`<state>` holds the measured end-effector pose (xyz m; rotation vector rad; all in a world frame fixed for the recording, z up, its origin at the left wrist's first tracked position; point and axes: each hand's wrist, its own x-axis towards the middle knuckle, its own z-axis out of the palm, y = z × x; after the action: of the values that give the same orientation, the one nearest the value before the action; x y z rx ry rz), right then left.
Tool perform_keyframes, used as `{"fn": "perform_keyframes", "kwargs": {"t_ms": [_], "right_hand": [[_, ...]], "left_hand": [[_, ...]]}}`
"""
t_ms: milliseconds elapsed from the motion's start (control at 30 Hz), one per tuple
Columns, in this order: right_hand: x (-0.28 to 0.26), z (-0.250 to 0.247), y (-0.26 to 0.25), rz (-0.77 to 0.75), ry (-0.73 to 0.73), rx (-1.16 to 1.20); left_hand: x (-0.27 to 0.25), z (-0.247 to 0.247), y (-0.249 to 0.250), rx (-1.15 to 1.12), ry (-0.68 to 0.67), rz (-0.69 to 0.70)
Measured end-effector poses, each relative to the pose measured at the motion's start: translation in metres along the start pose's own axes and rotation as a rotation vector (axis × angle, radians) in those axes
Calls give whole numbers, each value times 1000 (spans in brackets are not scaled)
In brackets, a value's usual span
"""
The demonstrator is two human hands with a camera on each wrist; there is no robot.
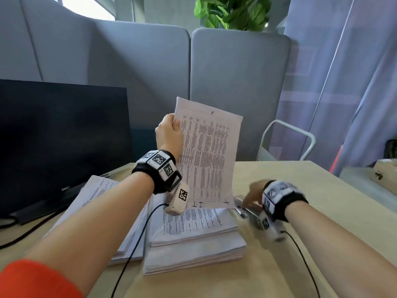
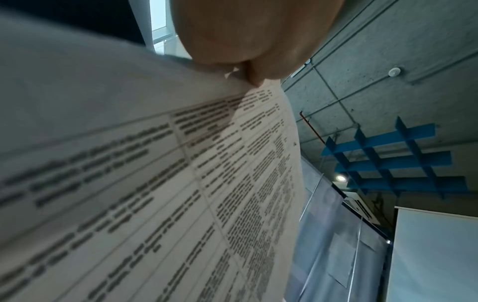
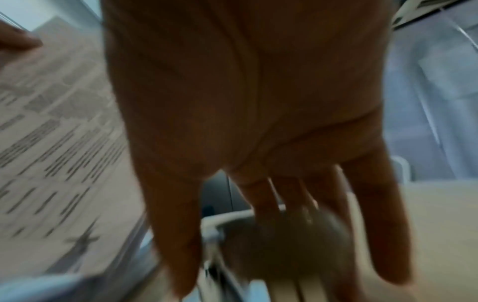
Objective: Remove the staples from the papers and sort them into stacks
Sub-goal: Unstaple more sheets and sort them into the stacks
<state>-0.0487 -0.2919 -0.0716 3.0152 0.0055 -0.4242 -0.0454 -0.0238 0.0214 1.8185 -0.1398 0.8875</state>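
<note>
Head view: the left hand pinches a printed sheet by its upper left edge and holds it nearly upright above the counter, long axis running up and down, top leaning slightly away, printed face toward the person. Its lower edge hangs just above the nearer stack; a second stack lies to the left, beside a dark monitor. The right hand, blurred, is low at the counter just right of the sheet's bottom corner, over a metal tool beside the stack; whether it grips the tool cannot be told. Bare counter extends to the right and front.

Left wrist view: the hand pinches the sheet at its edge, thumb on the printed side.

Right wrist view: the hand shows straight, spread fingers pointing down at the counter, the sheet to its left.
</note>
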Motion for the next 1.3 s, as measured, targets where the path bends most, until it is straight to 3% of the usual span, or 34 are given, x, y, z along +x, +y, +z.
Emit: {"fn": "perform_keyframes", "kwargs": {"t_ms": [100, 233, 333, 400, 467, 533, 633, 733, 967, 1133, 1300], "right_hand": [[1, 32, 1, 83, 58, 62], [-8, 4, 12, 151, 245, 478], [-19, -49, 18, 207, 747, 1030], [-41, -94, 12, 184, 1113, 1279], [-59, -134, 5, 84, 1352, 1428], [-75, -168, -8, -121, 1464, 1552], [-83, -195, -36, -349, 1371, 1544], [-77, -203, -58, -393, 1234, 1496], [-70, -207, -72, -410, 1361, 1297], [-67, -212, -84, -409, 1213, 1249], [-72, -212, -90, -373, 1249, 1273]], "left_hand": [[-4, 4, 6, -57, -58, -10], [-5, 5, 12, -54, -96, 41], [-3, 8, 18, -45, -87, 96], [-4, 12, 25, -36, -99, 147], [-5, 18, 34, -30, -121, 211], [-7, 24, 45, -25, -147, 254], [-10, 32, 59, -35, -181, 288], [-13, 35, 67, -36, -180, 294], [-12, 33, 65, -23, -153, 298], [-13, 35, 72, -18, -154, 328], [-16, 34, 78, -66, -157, 326]]}}
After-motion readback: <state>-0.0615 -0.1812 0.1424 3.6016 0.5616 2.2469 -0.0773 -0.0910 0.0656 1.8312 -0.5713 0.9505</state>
